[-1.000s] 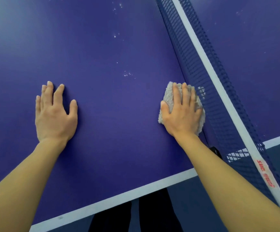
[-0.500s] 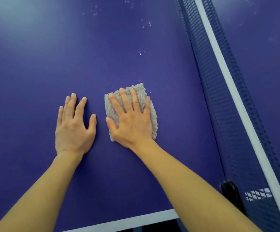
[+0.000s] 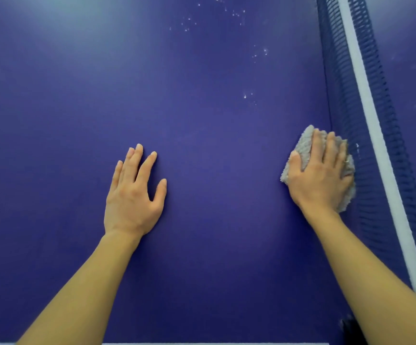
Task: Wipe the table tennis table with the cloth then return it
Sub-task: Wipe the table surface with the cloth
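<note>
- right grip [image 3: 319,178]: fingers straight and close together, palm down, pressing flat on the cloth [image 3: 304,145]; no pinch.
- cloth: grey, fluffy, bunched, lying on the counter [image 3: 202,145], mostly covered by the palm. Its far side is at the foot of the net [image 3: 346,95]; can't tell if it's touching or just beside.
- left grip [image 3: 133,195]: fingers spread, palm down on bare counter, holding nothing. It's well apart from the net, on the side of the cloth away from the net.
- net: dark blue mesh with a white top band [image 3: 366,100].
- white specks [image 3: 248,95] on the counter, near the net, farther along it than the cloth.
- white edge line [image 3: 214,343] along the near counter edge.
</note>
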